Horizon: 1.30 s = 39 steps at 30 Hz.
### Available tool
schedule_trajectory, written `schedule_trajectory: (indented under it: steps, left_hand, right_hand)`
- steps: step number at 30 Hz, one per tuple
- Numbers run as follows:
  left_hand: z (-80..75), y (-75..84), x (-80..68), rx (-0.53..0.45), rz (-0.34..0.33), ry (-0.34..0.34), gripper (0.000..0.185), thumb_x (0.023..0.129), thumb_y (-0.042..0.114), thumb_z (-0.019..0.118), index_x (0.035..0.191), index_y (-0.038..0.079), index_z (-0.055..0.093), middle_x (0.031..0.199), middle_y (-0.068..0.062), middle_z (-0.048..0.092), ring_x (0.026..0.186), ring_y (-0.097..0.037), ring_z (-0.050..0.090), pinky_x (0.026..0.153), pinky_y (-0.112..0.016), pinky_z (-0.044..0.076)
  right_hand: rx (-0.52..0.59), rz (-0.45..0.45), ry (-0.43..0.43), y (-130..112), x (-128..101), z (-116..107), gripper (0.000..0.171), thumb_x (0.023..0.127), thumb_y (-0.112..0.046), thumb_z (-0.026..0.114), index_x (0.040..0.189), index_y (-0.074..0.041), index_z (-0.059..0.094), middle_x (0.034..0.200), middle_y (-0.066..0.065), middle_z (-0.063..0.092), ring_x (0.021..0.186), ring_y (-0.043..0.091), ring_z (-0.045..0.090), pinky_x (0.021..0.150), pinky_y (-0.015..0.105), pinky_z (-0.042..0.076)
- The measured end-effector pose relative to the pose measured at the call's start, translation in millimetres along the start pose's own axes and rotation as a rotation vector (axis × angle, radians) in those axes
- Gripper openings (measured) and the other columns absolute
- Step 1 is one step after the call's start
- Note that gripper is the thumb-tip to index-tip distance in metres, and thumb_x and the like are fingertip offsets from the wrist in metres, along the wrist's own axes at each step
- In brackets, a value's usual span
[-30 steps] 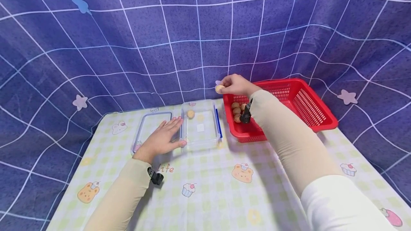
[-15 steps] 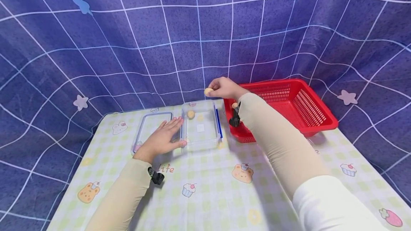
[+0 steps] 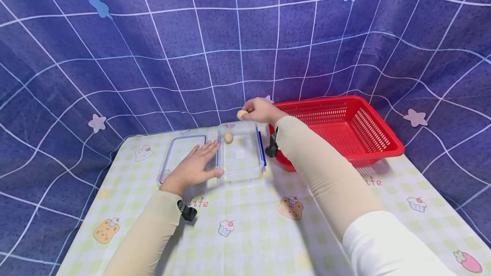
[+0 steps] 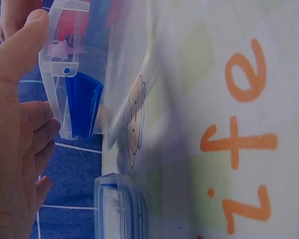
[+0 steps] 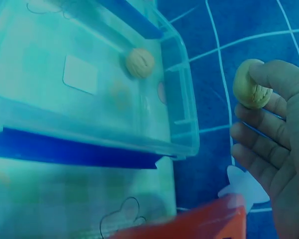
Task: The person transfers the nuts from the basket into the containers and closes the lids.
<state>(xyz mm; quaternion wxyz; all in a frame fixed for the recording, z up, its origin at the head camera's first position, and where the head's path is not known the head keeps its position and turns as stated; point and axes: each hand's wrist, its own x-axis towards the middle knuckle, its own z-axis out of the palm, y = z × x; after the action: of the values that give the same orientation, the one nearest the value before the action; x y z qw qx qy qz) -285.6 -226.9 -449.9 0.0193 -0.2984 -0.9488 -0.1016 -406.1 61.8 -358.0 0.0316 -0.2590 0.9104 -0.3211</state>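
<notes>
My right hand (image 3: 261,110) pinches a pale tan walnut (image 5: 246,90) between thumb and fingers, just above the back right corner of a clear plastic box (image 3: 241,173). Inside that box, towards its back left, lies one walnut (image 3: 228,138); a white square label is on the bottom. Along the box's left side, my left hand (image 3: 194,166) has its fingers extended, with thumb and fingertips touching the rim. The left wrist view shows the blue side clip (image 4: 83,107) hanging down beside the fingers.
A red slotted basket (image 3: 377,125) stands right of the box; the right forearm covers its left part. The clear lid (image 3: 183,145) with a blue seal lies left of the box, partly under the left hand. A blue curtain (image 3: 172,67) rises behind the table.
My right hand has carried the walnut leftward and slightly down, from over the basket's left edge to the box's back edge. My left hand stays at the box.
</notes>
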Motion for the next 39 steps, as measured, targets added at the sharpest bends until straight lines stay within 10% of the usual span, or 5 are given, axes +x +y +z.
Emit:
schedule_trajectory:
  steps: [39]
  left_hand:
    - [-3.6, 4.8, 0.1, -0.004, -0.004, 0.003, 0.097, 0.092, 0.067, 0.057, 0.16, 0.007, 0.026, 0.166, -0.011, 0.025, 0.154, -0.03, 0.02, 0.125, -0.054, 0.008]
  right_hand:
    - [-0.208, 0.282, 0.007, -16, 14, 60, 0.029, 0.091, -0.036, 0.071, 0.088, -0.007, 0.074, 0.086, 0.005, 0.071, 0.08, 0.022, 0.059, 0.076, 0.036, 0.052]
